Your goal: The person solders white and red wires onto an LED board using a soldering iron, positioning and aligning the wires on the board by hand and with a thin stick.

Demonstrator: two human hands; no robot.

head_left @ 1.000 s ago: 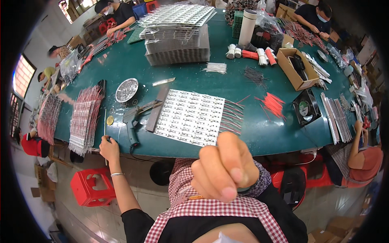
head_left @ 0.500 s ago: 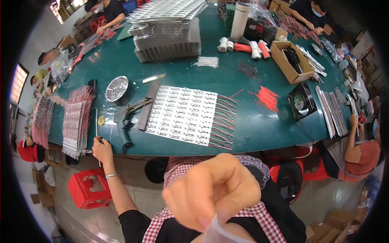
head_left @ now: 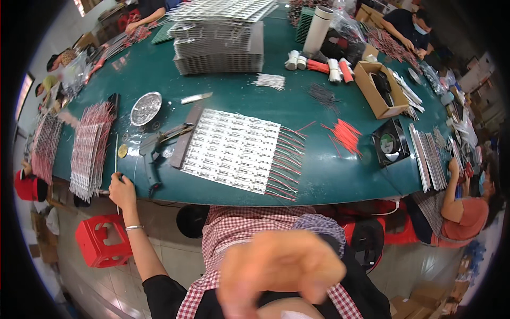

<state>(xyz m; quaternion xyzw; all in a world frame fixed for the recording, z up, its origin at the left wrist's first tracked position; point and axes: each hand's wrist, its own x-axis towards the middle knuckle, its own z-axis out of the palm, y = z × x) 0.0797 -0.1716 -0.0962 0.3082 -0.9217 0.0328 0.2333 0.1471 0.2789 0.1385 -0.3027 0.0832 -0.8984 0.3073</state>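
At the table's near left edge, my left hand (head_left: pixel 123 191) is closed around a thin pale rod (head_left: pixel 117 154). My right hand (head_left: pixel 281 266) is raised close to the camera, curled and smeared by motion, so its fingertips cannot be read. Below it, a small whitish piece (head_left: pixel 295 315) shows at the lower edge. A dark glue gun (head_left: pixel 151 173) lies on the table to the right of my left hand. Beside that rests a panel of white circuit board strips (head_left: pixel 231 151), with a dark bar (head_left: pixel 188 138) along its left edge and red and dark wires (head_left: pixel 287 165) along its right.
Wired strips (head_left: pixel 87 154) stand at left near a metal bowl (head_left: pixel 146 108). Behind are stacked boards (head_left: pixel 219 48) and a white flask (head_left: pixel 319 29). Red wires (head_left: pixel 346 136), a fan (head_left: pixel 390 142) and a cardboard box (head_left: pixel 380 109) lie right. A red stool (head_left: pixel 103 242) stands below; co-workers sit around.
The view has shifted slightly. My right hand has blurred and changed pose; the translucent piece pinched in it earlier is now mostly out of view. My left hand keeps hold of the rod.
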